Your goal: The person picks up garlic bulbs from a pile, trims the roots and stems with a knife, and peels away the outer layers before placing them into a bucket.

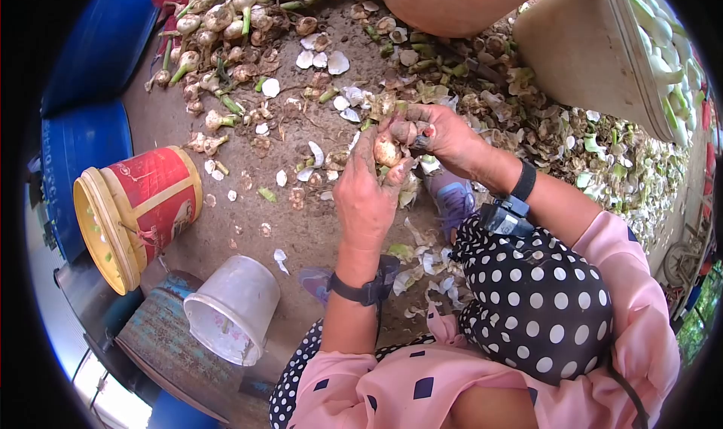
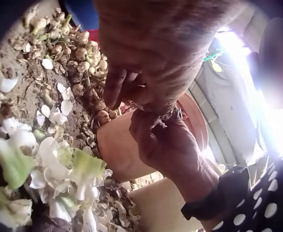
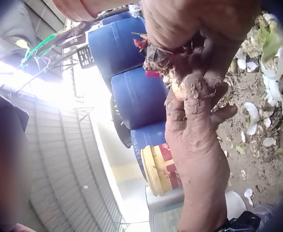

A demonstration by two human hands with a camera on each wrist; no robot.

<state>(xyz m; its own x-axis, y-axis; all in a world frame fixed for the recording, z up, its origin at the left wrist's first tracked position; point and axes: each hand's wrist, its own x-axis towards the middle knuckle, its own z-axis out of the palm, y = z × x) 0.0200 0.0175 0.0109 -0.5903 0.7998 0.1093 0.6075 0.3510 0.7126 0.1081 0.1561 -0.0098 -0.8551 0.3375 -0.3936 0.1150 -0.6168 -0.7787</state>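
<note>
Both hands meet over the ground around one muddy bulb (image 1: 387,150) with a brownish skin. The left hand (image 1: 367,195) grips it from the near side, thumb and fingers curled about it. At its upper right the right hand (image 1: 450,139) has its fingers bent against the bulb, with something small and red-tipped between them. In the right wrist view, part of the pale bulb (image 3: 178,90) shows between the soiled fingers. Whether the right hand holds a tool or a piece of the bulb cannot be told.
Unpeeled bulbs (image 1: 218,18) with stems lie heaped at the upper left. Peelings (image 1: 602,161) cover the ground at right. A red and yellow bucket (image 1: 160,203) and a whitish bucket (image 1: 245,297) lie at left. A tub (image 1: 587,56) of pale green-white bulbs stands at upper right.
</note>
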